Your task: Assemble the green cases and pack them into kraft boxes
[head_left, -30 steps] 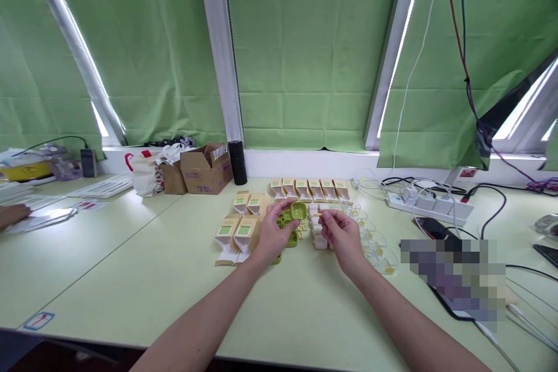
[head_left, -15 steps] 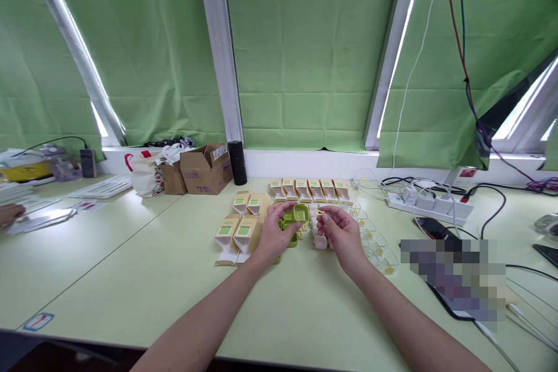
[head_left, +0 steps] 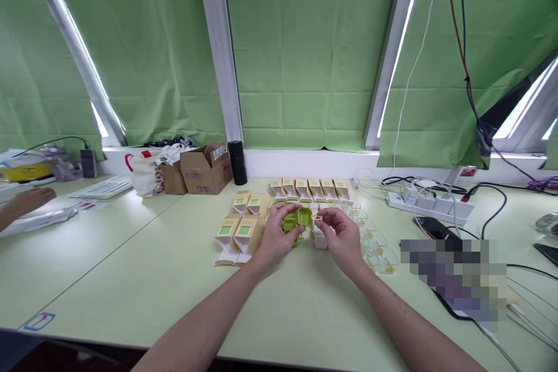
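Pinching a green cup (head_left: 304,217) in the left hand (head_left: 275,237) and a little yellow ring (head_left: 317,218) in the right hand (head_left: 344,235), close together over the desk (head_left: 174,279). Too small to tell if joined. Looks only part done, with more green cups (head_left: 288,222), white blocks (head_left: 321,241) and open boxes (head_left: 246,232) nearby.

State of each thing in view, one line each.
Left hand: gripping green cup
Green cup: held, open face showing
Right hand: pinching yellow piece
Yellow piece: held beside cup
Small cartons: flaps open
Cardboard box: top open
Black cylinder: upright
Power strip: plugs inserted
Green blinds: lowered
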The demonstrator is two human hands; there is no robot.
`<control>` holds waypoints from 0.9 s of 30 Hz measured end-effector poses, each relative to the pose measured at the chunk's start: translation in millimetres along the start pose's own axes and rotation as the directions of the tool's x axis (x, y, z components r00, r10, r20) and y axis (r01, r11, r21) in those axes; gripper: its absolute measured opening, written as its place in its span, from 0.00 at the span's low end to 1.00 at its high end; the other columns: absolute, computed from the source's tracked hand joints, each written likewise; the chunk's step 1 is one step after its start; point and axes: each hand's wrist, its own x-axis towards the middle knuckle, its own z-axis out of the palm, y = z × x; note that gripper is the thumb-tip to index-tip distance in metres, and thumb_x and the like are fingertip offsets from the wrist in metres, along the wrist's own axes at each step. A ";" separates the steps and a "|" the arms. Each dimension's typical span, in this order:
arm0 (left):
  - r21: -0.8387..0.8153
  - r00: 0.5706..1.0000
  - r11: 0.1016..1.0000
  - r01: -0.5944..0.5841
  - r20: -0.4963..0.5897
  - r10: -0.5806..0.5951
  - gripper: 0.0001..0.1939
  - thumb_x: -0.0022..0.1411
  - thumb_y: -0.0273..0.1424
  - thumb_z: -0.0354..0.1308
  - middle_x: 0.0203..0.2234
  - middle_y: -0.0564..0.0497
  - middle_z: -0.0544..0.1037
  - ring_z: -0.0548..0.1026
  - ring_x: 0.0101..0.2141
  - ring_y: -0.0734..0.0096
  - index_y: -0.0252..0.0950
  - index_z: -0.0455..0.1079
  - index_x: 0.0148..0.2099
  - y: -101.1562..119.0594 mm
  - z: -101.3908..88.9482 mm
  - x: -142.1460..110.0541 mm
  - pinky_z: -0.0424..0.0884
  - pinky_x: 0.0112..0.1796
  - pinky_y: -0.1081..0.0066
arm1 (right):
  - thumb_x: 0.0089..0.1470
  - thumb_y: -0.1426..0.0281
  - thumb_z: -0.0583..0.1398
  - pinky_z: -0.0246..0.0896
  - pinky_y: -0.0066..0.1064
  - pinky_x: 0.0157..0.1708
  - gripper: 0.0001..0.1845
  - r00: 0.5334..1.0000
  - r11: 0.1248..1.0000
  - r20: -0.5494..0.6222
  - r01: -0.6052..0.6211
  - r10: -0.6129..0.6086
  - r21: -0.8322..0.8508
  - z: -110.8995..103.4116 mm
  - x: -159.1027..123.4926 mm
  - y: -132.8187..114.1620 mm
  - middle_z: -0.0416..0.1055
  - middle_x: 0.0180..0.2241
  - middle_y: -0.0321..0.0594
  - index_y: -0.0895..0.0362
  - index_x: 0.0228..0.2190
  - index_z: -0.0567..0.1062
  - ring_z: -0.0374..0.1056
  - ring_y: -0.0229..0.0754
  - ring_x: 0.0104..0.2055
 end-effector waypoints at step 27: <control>0.084 0.968 0.966 -0.245 0.083 0.238 0.27 0.59 0.22 0.69 0.49 0.44 0.69 0.68 0.57 0.53 0.45 0.76 0.58 -2.0 2.7 -6.7 0.71 0.58 0.51 | 0.67 0.74 0.59 0.52 0.38 0.37 0.08 0.749 0.456 0.306 0.620 -0.588 -0.639 -6.9 0.8 0.8 0.70 0.28 0.38 0.54 0.37 0.77 0.63 0.45 0.33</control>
